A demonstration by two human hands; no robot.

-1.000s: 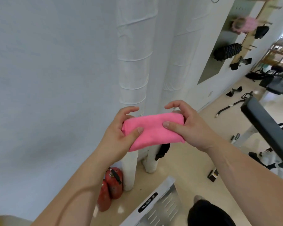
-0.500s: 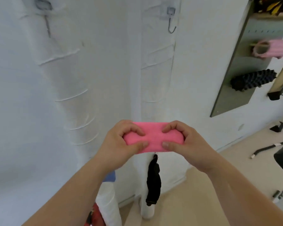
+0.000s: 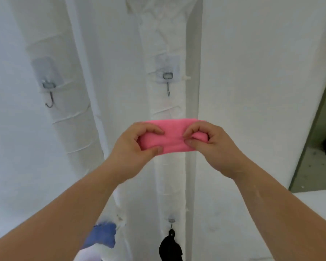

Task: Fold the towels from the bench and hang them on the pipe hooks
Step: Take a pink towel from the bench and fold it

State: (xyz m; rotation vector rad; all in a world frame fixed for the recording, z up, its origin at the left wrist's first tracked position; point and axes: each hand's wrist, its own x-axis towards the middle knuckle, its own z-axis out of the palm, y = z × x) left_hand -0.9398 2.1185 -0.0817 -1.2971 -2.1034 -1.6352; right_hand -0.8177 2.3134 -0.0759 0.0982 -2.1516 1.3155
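A folded pink towel (image 3: 172,136) is held up in front of two white wrapped pipes. My left hand (image 3: 134,149) grips its left end, thumb underneath and fingers curled over the top. My right hand (image 3: 213,146) pinches its right end the same way. An empty metal hook (image 3: 168,85) hangs on the right pipe (image 3: 166,53) just above the towel. Another empty hook (image 3: 49,95) sits on the left pipe (image 3: 68,119). Lower down, a black towel (image 3: 170,247) hangs from a hook on the right pipe, and a blue towel (image 3: 102,237) hangs on the left pipe.
A white wall (image 3: 252,91) stands behind and to the right of the pipes. A grey recessed panel (image 3: 316,157) shows at the right edge, with a dark object in it.
My view has tilted upward, bringing both upper hooks into sight. Both hands have raised the pink towel closer to the right pipe's hook, keeping their grip on its ends.
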